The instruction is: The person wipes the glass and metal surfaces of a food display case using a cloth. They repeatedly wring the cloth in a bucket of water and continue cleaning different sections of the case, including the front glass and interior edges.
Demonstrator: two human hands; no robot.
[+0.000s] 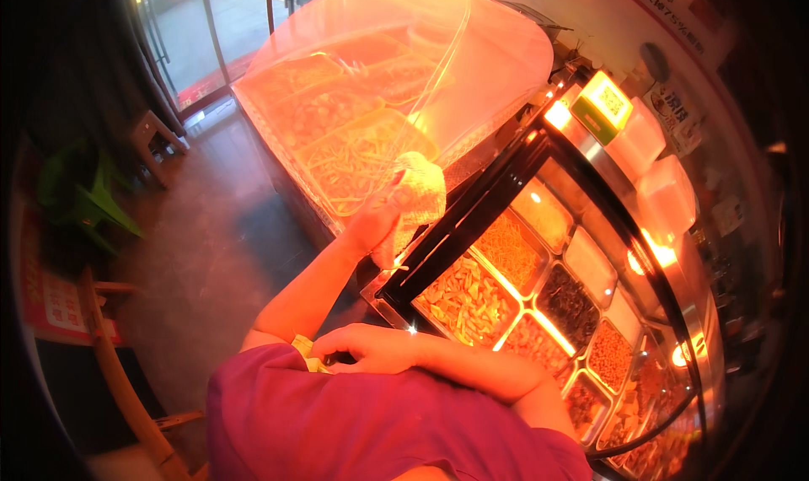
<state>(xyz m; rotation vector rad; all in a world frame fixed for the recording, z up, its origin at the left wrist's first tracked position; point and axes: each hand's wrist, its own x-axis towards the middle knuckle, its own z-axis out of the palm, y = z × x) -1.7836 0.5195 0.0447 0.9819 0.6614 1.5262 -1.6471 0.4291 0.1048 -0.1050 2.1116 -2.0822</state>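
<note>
My left hand (376,218) reaches forward and grips a bunched terry cloth (422,187) at the near corner of a mesh food cover (499,57). Through the cover I make out trays of food, among them a tray of pale strips (354,165). My right hand (373,348) is bent across my body at the waist. Its fingers are closed around a crumpled yellow piece (306,352), partly hidden; I cannot tell if it is cloth or paper. Close to my right forearm is a black-framed display case (468,228).
Metal pans of food, such as cut pieces (468,301) and dark shreds (569,297), fill the case. A code stand (603,105) and stacked plastic tubs (667,193) top it. Left are a plastic stool (155,146), a green chair (101,196), a wooden chair (104,335) and glass doors (215,32).
</note>
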